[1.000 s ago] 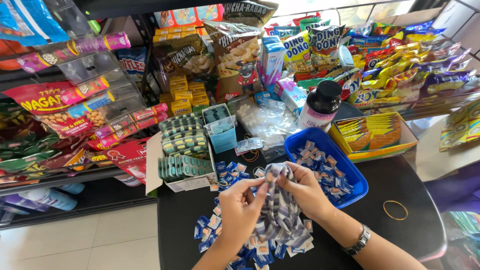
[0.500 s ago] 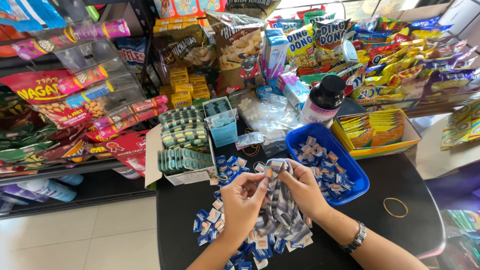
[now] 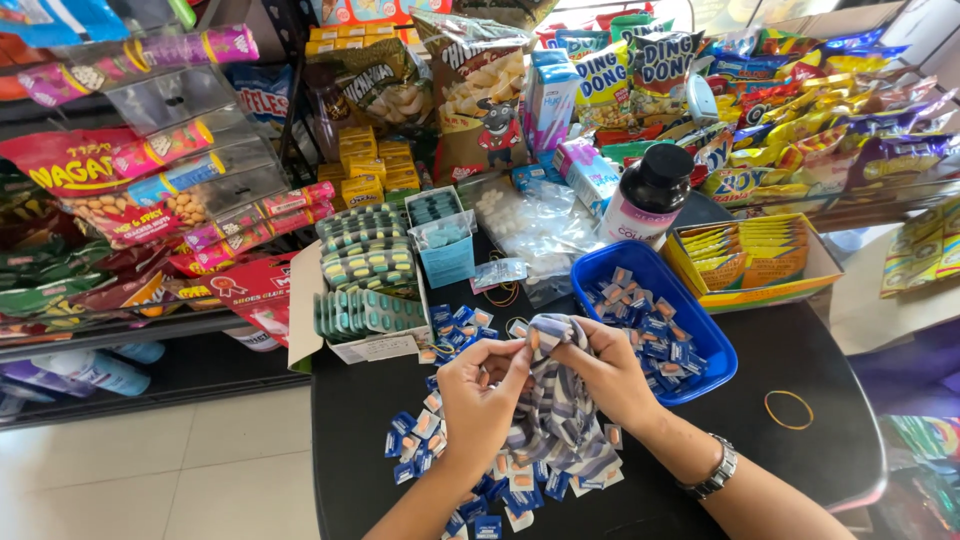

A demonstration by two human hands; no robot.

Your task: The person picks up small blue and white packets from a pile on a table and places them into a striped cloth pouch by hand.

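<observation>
**Bundle in hand, plenty of packets left**

My left hand [image 3: 478,400] and right hand [image 3: 605,375] both pinch the top of a bunched strip of small blue-and-white sachets [image 3: 555,400], fingers closed tight on its upper fold. The bundle hangs down between my hands over the black table [image 3: 800,340], its lower end resting among loose sachets [image 3: 425,440] spread just beside and beneath it. The blue tray [image 3: 720,370], just to the right of my right hand, already holds a good layer of the same sachets. Judging by that, part of the sorting looks done, but the scattered heap and the bundle I am holding remain to be dealt with. A rubber band [image 3: 789,408] lies well apart on the right.
</observation>
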